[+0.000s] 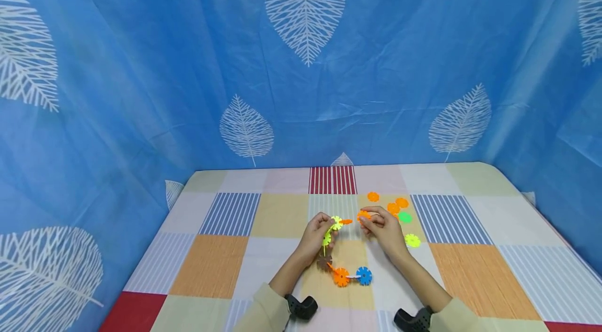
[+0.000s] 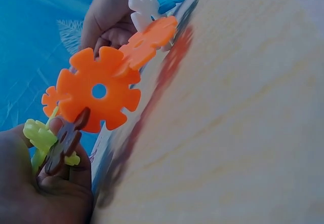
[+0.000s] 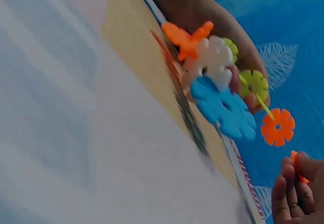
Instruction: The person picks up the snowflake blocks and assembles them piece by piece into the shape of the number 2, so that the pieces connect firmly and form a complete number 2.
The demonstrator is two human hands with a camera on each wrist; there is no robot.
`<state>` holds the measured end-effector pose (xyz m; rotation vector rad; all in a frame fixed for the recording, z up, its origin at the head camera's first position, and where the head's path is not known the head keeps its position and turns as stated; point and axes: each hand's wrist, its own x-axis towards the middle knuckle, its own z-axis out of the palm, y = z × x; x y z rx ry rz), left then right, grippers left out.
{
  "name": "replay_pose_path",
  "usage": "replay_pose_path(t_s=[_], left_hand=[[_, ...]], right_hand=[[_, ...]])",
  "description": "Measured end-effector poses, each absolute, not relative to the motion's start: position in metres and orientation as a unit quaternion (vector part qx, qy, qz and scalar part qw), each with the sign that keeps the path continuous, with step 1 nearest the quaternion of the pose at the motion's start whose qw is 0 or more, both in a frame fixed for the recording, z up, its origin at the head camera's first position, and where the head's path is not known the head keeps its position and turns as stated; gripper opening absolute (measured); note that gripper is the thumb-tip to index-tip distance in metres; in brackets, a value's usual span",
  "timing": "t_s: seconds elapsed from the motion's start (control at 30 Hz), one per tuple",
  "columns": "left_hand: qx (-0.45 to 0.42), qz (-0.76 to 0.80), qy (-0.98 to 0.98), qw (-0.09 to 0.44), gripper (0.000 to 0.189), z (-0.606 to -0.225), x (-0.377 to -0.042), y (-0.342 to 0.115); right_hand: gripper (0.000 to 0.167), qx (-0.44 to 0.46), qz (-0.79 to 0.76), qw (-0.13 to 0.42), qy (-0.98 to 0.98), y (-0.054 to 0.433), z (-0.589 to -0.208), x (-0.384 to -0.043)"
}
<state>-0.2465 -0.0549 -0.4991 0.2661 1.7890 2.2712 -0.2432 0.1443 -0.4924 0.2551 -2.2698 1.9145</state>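
My left hand (image 1: pixel 314 240) grips a chain of slotted plastic snowflake discs by its yellow-green discs (image 1: pixel 336 223). One orange disc (image 3: pixel 278 127) sticks out edge-on at the chain's upper end, towards the right hand. Below the fingers hang a brown disc (image 1: pixel 324 262), an orange disc (image 1: pixel 341 277), a white disc (image 3: pixel 212 62) and, at the far end, a blue disc (image 1: pixel 364 276). Between thumb and fingers, my right hand (image 1: pixel 384 230) pinches a single orange disc (image 1: pixel 363 215). A small gap separates that disc from the chain.
Loose discs lie on the patchwork tablecloth (image 1: pixel 277 217) beyond and beside the right hand: several orange ones (image 1: pixel 373 196), a green one (image 1: pixel 405 217) and a yellow-green one (image 1: pixel 412 240). A blue leaf-print curtain (image 1: pixel 376 60) stands behind the table and along both sides.
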Motion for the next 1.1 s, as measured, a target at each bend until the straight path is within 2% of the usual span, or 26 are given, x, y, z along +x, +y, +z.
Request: replay_pose_path(t_s=[0.4, 0.67, 0.93, 1.1], left_hand=[[0.105, 0.767, 0.621, 0.122, 0.013, -0.477, -0.235, -0.058], [0.117, 0.765, 0.621, 0.122, 0.013, -0.477, -0.235, -0.058], [0.143, 0.759, 0.626, 0.106, 0.014, -0.476, -0.234, -0.058], [0.143, 0.758, 0.625, 0.115, 0.013, -0.475, -0.234, -0.058]], right_hand=[[0.021, 0.040, 0.715, 0.036, -0.698, 0.128, -0.497, -0.238], [0.021, 0.021, 0.735, -0.006, -0.678, 0.126, -0.494, -0.238], [0.017, 0.019, 0.752, -0.006, -0.658, 0.121, -0.492, -0.234], [0.019, 0.014, 0.744, 0.007, -0.668, 0.123, -0.489, -0.234]])
